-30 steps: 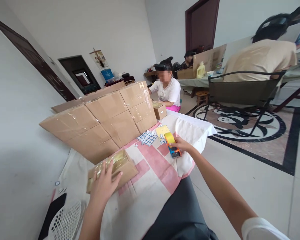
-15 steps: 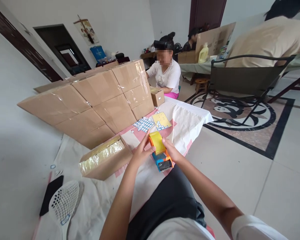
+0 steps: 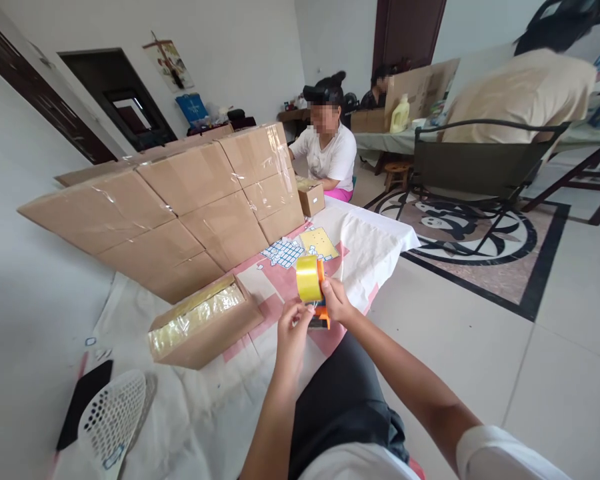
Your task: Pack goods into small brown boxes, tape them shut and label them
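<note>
In my right hand (image 3: pixel 337 300) is a tape dispenser (image 3: pixel 321 272) with an orange and blue frame, gripped by its right side. A wide yellow roll of tape (image 3: pixel 308 279) sits on its upper end, facing left. Just below the roll, my left hand (image 3: pixel 295 320) is closed in a pinch on what looks like the loose end of the tape; a small pale strip shows at the fingertips. The dispenser's lower end is partly hidden behind my left fingers. Both hands are over the near edge of the cloth-covered table.
Left of my hands lies a taped cardboard box (image 3: pixel 205 327). Behind it rises a wall of joined boxes (image 3: pixel 195 207). Blue-edged white stickers (image 3: pixel 283 253) and a yellow sheet (image 3: pixel 321 241) lie beyond the dispenser. A white perforated scoop (image 3: pixel 113 413) is at lower left. A co-worker (image 3: pixel 330 153) sits opposite.
The dispenser has turned so the roll's side faces left. My left hand has left the roll's left side and moved down, now pinching below it. My right hand still holds the frame.
</note>
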Demonstrator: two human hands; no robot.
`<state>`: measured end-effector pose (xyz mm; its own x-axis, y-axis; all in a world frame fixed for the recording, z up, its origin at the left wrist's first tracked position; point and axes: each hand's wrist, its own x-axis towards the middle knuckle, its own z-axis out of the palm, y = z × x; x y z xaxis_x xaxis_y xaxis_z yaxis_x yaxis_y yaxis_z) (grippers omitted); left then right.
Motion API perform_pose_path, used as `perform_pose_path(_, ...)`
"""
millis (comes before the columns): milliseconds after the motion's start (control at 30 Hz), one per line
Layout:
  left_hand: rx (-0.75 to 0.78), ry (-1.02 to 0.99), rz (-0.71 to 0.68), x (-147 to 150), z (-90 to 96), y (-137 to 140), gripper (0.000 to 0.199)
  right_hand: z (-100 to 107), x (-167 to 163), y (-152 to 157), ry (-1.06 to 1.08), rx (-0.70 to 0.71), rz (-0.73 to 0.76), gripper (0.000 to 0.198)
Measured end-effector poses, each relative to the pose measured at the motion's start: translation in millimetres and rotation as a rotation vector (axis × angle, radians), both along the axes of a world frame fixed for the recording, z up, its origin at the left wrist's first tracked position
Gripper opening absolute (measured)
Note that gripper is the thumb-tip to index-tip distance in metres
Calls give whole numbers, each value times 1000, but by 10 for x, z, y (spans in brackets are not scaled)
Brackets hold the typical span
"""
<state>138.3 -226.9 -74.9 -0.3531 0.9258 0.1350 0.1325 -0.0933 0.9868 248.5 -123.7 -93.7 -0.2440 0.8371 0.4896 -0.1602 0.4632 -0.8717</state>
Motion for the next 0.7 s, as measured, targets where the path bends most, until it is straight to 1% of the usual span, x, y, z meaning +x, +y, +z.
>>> perform_pose_path(67, 11, -12, 47, 74, 31, -57, 31, -48, -15, 64, 50, -18, -84, 65)
perform_pose_path(167, -47, 9, 4, 128, 6, -135, 37, -40, -69, 187, 144, -87, -169, 64)
perform_pose_path(200, -83, 28, -17, 120, -16, -150, 39, -15, -95, 221, 194, -138, -160, 63)
perform_pose_path(300, -144, 102, -55, 38, -82, -157, 43, 93, -164, 249, 413, -336, -52, 57)
perform_pose_path(367, -130, 144, -80, -15, -99, -165, 42, 154, -172, 181, 573, -468, -9, 45)
perform_pose_path(433, -98, 224, -116, -5, -97, -215, 36, 178, -134, 42, 660, -596, 40, 35)
perform_pose_path(500, -23, 422, -160, 75, -101, -320, 28, 154, -56, -147, 675, -728, 161, 34)
perform_pose_path(567, 124, 706, -188, 160, -136, -459, 26, 89, 49, -355, 660, -795, 292, 41)
perform_pose_path(633, 310, 942, -169, 129, -202, -596, 31, 11, 191, -553, 652, -766, 334, 47)
perform_pose_path(667, 383, 1016, -123, 41, -241, -655, 33, -24, 282, -642, 655, -737, 328, 48)
perform_pose_path(700, 426, 1059, -45, -98, -280, -708, 35, -49, 392, -720, 655, -702, 317, 49)
